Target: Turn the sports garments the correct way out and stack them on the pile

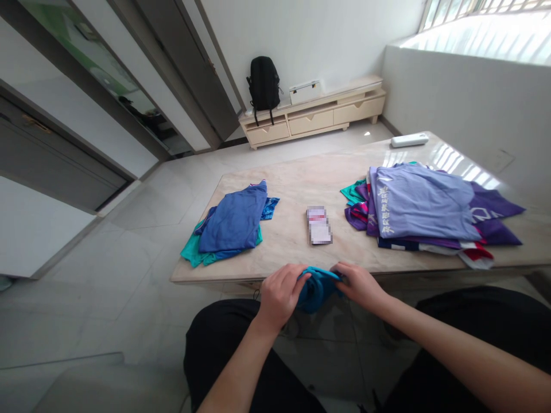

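A bright blue garment [316, 291] hangs between my hands, just off the table's near edge and above the gap between my knees. My left hand [282, 289] pinches its upper left edge between thumb and fingers. At its upper right edge, my right hand [356, 284] grips it the same way. The cloth is pulled fairly straight along the top and droops in folds below. Which kind of garment it is, I cannot tell. Left on the table lies a stack of blue and green folded clothes [235, 218]. To the right is a larger pile topped by a lavender T-shirt [426, 201] with white lettering.
A phone [319, 226] lies on the marble table [293, 178] between the piles. A white oblong device [410, 140] rests at the far right corner. Behind stands a low cabinet [312, 120] bearing a black backpack [264, 83] and a white box [305, 92].
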{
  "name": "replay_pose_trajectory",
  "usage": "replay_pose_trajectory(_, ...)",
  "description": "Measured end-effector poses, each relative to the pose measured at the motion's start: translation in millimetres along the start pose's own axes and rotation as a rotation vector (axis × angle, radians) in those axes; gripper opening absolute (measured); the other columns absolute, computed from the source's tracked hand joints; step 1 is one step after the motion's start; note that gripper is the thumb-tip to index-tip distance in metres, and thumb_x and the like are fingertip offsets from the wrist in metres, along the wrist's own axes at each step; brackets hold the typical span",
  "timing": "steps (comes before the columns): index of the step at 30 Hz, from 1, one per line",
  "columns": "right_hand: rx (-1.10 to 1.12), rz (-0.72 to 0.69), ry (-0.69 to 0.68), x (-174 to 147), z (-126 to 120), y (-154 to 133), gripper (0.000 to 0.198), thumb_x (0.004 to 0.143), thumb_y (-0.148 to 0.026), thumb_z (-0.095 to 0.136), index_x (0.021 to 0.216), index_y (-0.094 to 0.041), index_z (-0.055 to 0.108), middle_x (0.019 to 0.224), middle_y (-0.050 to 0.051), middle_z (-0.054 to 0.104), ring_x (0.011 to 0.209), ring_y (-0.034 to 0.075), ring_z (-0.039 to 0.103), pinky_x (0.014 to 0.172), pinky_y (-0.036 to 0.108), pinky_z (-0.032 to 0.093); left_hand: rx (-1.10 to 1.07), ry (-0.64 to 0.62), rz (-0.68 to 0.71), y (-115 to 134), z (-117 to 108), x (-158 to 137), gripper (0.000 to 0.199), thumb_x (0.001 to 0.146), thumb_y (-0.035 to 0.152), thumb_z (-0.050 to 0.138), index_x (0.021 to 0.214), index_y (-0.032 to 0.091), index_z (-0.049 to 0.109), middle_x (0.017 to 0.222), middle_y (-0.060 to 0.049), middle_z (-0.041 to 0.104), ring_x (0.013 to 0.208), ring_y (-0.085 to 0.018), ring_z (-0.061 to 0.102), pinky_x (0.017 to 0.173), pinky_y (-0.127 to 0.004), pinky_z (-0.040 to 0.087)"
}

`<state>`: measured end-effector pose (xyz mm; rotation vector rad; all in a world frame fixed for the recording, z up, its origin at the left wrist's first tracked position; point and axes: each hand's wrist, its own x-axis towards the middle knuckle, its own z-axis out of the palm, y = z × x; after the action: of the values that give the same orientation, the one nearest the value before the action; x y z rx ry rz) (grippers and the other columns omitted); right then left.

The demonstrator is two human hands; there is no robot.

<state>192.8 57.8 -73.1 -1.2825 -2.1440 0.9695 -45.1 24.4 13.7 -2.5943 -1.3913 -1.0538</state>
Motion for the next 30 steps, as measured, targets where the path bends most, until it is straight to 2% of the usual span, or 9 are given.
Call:
replay_pose_trajectory(5, -0.036, 0.029, -0.019, 3, -4, 6, 0.021, 0.086, -0.017, 0.053, 0.100, -0.022, 0.068, 0.095, 0.004, 0.071, 0.087, 0.021, 0.066, 0.074, 0.029, 0.044, -0.017, 0.040, 0.005, -9, -5, 2, 0.019, 0.095, 0.017, 0.064, 0.114, 0.019, 0.065, 0.100, -0.007, 0.076, 0.091, -0.018, 0.072, 0.083, -0.028, 0.056)
replay_pose_trajectory(13, 0.012, 0.094, 0.127, 10, -19, 17, 0.021, 0.089, -0.021, 0.054, 0.105, -0.025, 0.067, 0.100, 0.002, 0.071, 0.087, 0.020, 0.067, 0.076, 0.030, 0.049, -0.154, 0.103, -0.039, -21, -13, 1, 0.023, 0.093, 0.012, 0.066, 0.114, 0.020, 0.067, 0.102, -0.006, 0.075, 0.095, -0.018, 0.071, 0.088, -0.029, 0.056)
replay_pose_trajectory(15, 0.035, 0.037, 0.245, 9, -19, 14, 0.020, 0.090, -0.019, 0.053, 0.107, -0.024, 0.063, 0.106, 0.005, 0.067, 0.089, 0.019, 0.066, 0.077, 0.030, 0.051, -0.183, 0.096, -0.047, -20, -11, 1, 0.023, 0.093, 0.012, 0.066, 0.114, 0.021, 0.067, 0.101, -0.006, 0.075, 0.094, -0.017, 0.071, 0.087, -0.028, 0.056)
replay_pose_trajectory(18, 0.070, -0.166, 0.421, 2, -15, 0, 0.010, 0.092, -0.017, 0.052, 0.099, -0.022, 0.058, 0.105, 0.007, 0.060, 0.089, 0.018, 0.062, 0.080, 0.031, 0.051, -0.200, 0.065, -0.055, -16, -8, 1, 0.022, 0.093, 0.013, 0.066, 0.114, 0.021, 0.067, 0.100, -0.005, 0.075, 0.093, -0.016, 0.071, 0.086, -0.027, 0.055)
replay_pose_trajectory(20, 0.110, -0.333, 0.415, -5, -10, -11, 0.012, 0.093, -0.014, 0.052, 0.098, -0.023, 0.057, 0.103, 0.007, 0.059, 0.089, 0.018, 0.061, 0.081, 0.031, 0.052, -0.208, 0.039, -0.053, -13, -7, 1, 0.022, 0.093, 0.013, 0.066, 0.113, 0.021, 0.067, 0.100, -0.005, 0.075, 0.093, -0.016, 0.071, 0.086, -0.027, 0.055)
replay_pose_trajectory(22, 0.142, -0.432, 0.318, -10, -3, -21, 0.020, 0.094, -0.013, 0.053, 0.110, -0.024, 0.058, 0.106, 0.007, 0.061, 0.094, 0.018, 0.062, 0.083, 0.031, 0.053, -0.218, 0.018, -0.052, -11, -4, 2, 0.021, 0.093, 0.013, 0.065, 0.113, 0.021, 0.067, 0.100, -0.005, 0.075, 0.093, -0.016, 0.071, 0.086, -0.027, 0.055)
replay_pose_trajectory(24, 0.139, -0.438, 0.223, -14, 3, -26, 0.035, 0.094, -0.017, 0.057, 0.128, -0.025, 0.054, 0.116, 0.010, 0.061, 0.104, 0.021, 0.062, 0.089, 0.034, 0.054, -0.226, 0.010, -0.058, -10, -2, 1, 0.021, 0.094, 0.013, 0.065, 0.113, 0.021, 0.067, 0.100, -0.005, 0.075, 0.093, -0.016, 0.071, 0.086, -0.027, 0.055)
replay_pose_trajectory(26, 0.118, -0.394, 0.190, -14, 8, -26, 0.046, 0.094, -0.022, 0.060, 0.138, -0.025, 0.048, 0.124, 0.012, 0.060, 0.111, 0.023, 0.061, 0.094, 0.037, 0.054, -0.220, 0.015, -0.071, -9, 1, 1, 0.020, 0.094, 0.014, 0.065, 0.112, 0.021, 0.067, 0.100, -0.005, 0.075, 0.094, -0.017, 0.071, 0.086, -0.027, 0.055)
replay_pose_trajectory(30, 0.125, -0.372, 0.330, -14, 11, -23, 0.034, 0.095, -0.019, 0.057, 0.128, -0.026, 0.054, 0.113, 0.010, 0.061, 0.103, 0.022, 0.062, 0.088, 0.036, 0.055, -0.199, 0.023, -0.126, -8, 5, 1, 0.018, 0.095, 0.016, 0.063, 0.112, 0.021, 0.067, 0.099, -0.005, 0.075, 0.092, -0.017, 0.071, 0.085, -0.027, 0.055)
